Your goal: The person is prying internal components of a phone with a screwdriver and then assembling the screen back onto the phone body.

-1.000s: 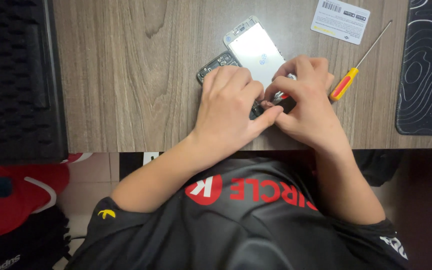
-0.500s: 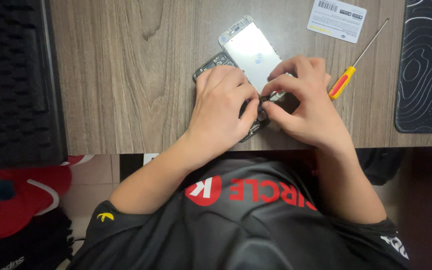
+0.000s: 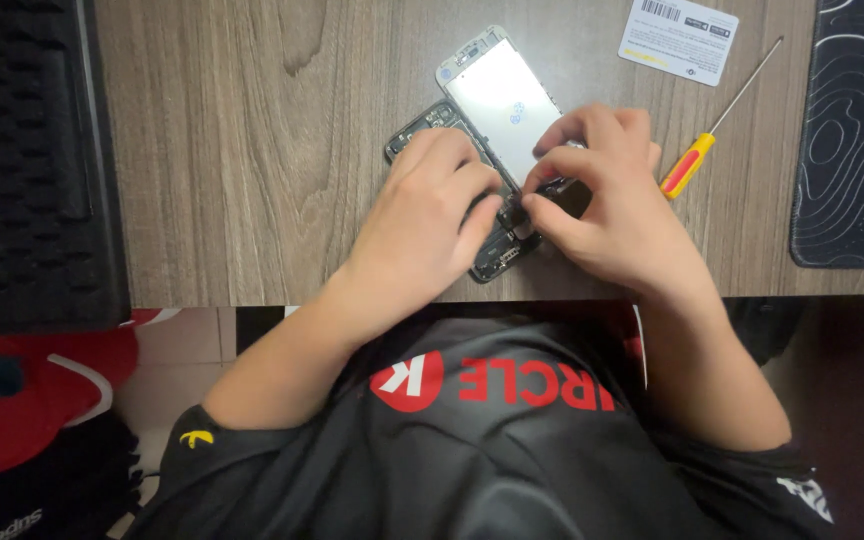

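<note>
Two hands work over an opened smartphone on a wooden desk.

The left hand [image 3: 422, 225] lies curled over the dark phone chassis [image 3: 422, 125], covering most of it; only its top corner and a bottom stretch show. The right hand [image 3: 607, 205] pinches at the lower edge of the lifted white screen panel [image 3: 500, 92], fingertips meeting the left hand's, though what they grip is hidden. A yellow-and-red screwdriver [image 3: 690, 165] lies just beside the right hand, a white card [image 3: 679, 40] above it. A patterned black mat [image 3: 857, 130] is cut off at the right edge.
</note>
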